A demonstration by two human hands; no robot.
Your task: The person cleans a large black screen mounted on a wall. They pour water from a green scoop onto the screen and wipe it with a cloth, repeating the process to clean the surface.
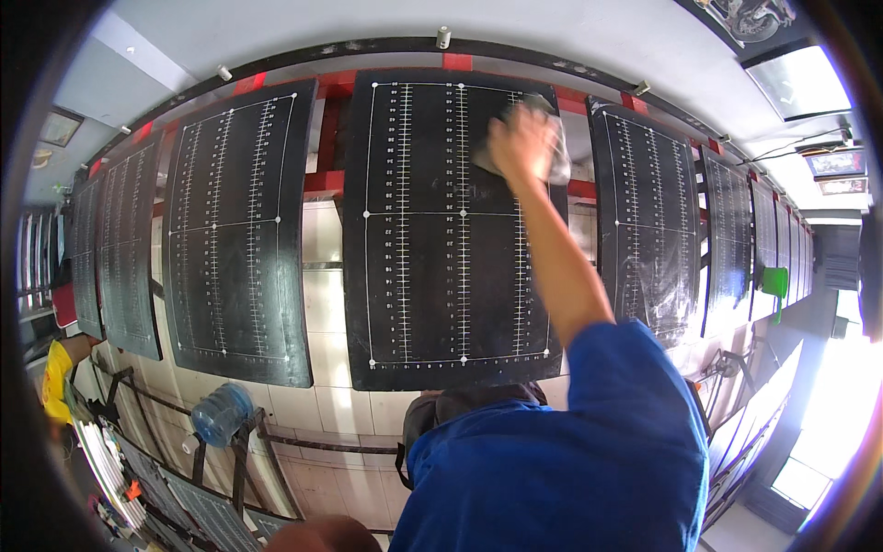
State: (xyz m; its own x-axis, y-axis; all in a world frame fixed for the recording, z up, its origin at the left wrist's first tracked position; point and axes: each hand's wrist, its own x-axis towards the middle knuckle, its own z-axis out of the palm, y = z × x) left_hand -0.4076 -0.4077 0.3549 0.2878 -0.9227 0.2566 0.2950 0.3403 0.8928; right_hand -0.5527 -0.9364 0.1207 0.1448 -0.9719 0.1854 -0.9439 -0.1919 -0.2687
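Note:
A black board [418, 276] with white scale lines, tick marks and dots lies in front of me. My right hand [526, 143], arm stretched out, is on its far right part, holding a crumpled greyish cloth [556, 156] against the surface. The fingers are smeared by motion, and the cloth spreads out around them and past the board's right edge. Faint smudges show on the board near the middle line. My left hand is out of view; only a blurred, rounded, skin-coloured shape [322, 535] shows at the lower edge, and I cannot make out what it is.
Similar marked boards stand in a row, one to the left [239, 230] and one to the right [648, 221], on a red and black frame [322, 181]. A blue water bottle [221, 414] sits lower left by a metal rack. A green object [775, 281] hangs at right.

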